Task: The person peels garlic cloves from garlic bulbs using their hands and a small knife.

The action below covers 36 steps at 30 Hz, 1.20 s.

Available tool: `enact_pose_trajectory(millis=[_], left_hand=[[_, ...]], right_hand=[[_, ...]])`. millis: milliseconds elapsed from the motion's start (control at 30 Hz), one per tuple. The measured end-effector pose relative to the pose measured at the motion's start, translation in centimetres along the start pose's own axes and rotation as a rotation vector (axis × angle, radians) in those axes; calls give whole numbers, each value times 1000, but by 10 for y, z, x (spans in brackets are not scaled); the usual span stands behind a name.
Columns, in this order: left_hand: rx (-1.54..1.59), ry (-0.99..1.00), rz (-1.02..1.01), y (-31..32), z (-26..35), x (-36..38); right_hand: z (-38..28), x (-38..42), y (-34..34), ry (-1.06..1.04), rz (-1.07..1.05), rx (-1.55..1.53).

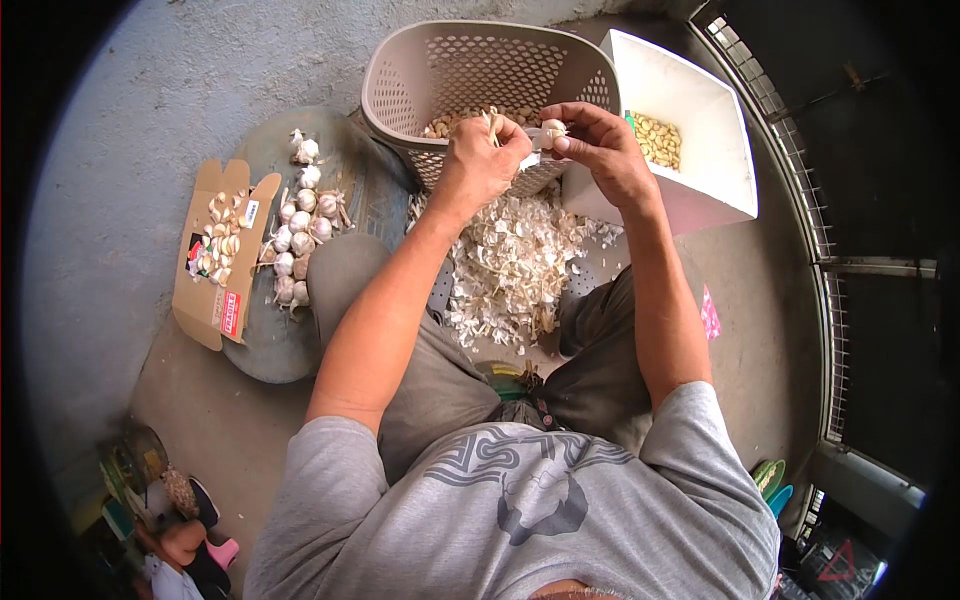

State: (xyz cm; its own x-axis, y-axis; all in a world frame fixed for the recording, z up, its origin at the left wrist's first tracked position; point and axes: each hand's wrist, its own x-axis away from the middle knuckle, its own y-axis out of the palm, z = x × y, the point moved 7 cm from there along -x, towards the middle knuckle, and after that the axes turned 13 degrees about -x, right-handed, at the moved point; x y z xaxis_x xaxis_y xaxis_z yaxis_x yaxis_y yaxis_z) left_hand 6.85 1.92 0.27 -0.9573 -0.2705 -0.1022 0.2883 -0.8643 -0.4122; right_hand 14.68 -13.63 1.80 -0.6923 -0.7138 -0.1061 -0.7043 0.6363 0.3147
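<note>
Over the near rim of a brown plastic basket [490, 35], both my hands are raised close together. My left hand [485, 160] is closed with a dry garlic stalk [493, 128] sticking up between its fingers. Between the thumb and fingers of my right hand [612, 155] is a pale garlic bulb [553, 130], partly covered by the fingertips. A white flake of garlic skin [530, 160] hangs between the hands. Loose garlic cloves [440, 128] lie inside the basket. Below, a heap of papery garlic skins [510, 265] covers the floor between my feet.
A white foam box [710, 135] with peeled cloves [656, 140] stands right of the basket. At left, whole garlic bulbs [300, 222] lie on a round grey surface [265, 365], beside a cardboard box [190, 290] of cloves. Another person [185, 545] is partly visible at lower left.
</note>
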Motion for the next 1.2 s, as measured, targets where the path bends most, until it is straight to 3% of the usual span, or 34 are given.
enact_pose_trajectory(millis=[67, 267, 500, 667, 767, 900, 1100, 1200], left_hand=[[84, 29, 47, -1, 5, 2], [-58, 115, 32, 0, 17, 9], [-124, 60, 19, -5, 24, 11], [-191, 86, 47, -4, 23, 9], [-345, 228, 49, -2, 23, 9], [-337, 80, -93, 1, 25, 13], [-227, 194, 130, -2, 19, 8], [-102, 145, -36, 6, 15, 4]], right_hand=[[0, -1, 1, -15, -1, 45], [5, -1, 8, -24, 10, 231], [6, 2, 12, -6, 38, 318], [6, 0, 12, 8, 8, 246], [4, 1, 8, -17, -34, 140], [3, -2, -11, -13, -14, -188], [1, -1, -8, 5, -65, -60], [2, 0, -3, 8, -86, -29]])
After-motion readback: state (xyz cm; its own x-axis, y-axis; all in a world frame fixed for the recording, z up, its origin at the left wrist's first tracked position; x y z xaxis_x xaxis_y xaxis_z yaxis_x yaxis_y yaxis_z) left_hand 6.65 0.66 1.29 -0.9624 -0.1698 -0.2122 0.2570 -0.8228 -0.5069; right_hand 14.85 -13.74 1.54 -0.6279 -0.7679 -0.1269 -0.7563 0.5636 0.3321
